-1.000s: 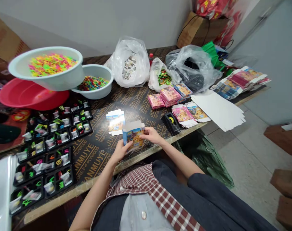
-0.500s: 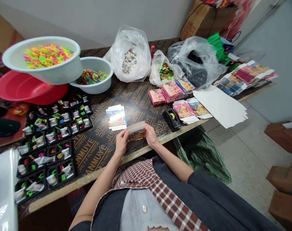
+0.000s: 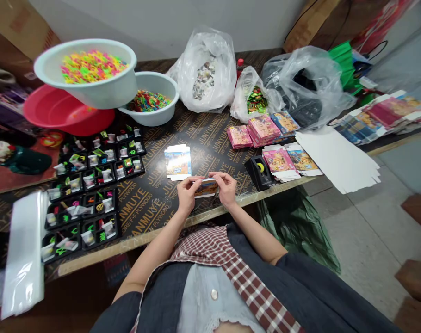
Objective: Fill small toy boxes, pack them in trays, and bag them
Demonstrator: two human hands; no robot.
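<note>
Both hands hold one small printed cardboard box [image 3: 206,188] above the table's front edge. My left hand [image 3: 187,194] pinches its left end, and my right hand [image 3: 225,190] grips the right end, fingers along the top edge. A white edge shows at the box's bottom. Just behind the left hand, a flat blue-printed box [image 3: 178,163] with white flaps lies on the dark plywood table [image 3: 155,196]. A black tape dispenser [image 3: 258,173] with yellow tape stands to the right of my right hand. Beside it lie flat pink boxes [image 3: 278,162] and blue boxes [image 3: 302,159].
Black trays [image 3: 99,203] of small toys and packets cover the left. Behind them are a red basin [image 3: 40,108] and pale basins [image 3: 89,85] of colourful pieces. Plastic bags [image 3: 210,69] stand at the back, white card sheets [image 3: 338,159] at right, clear sleeves [image 3: 25,259] front left.
The box's raised pale flap has folded down, with the fingers of both hands now closed over the top edge. The whole view has shifted, so the table appears further right.
</note>
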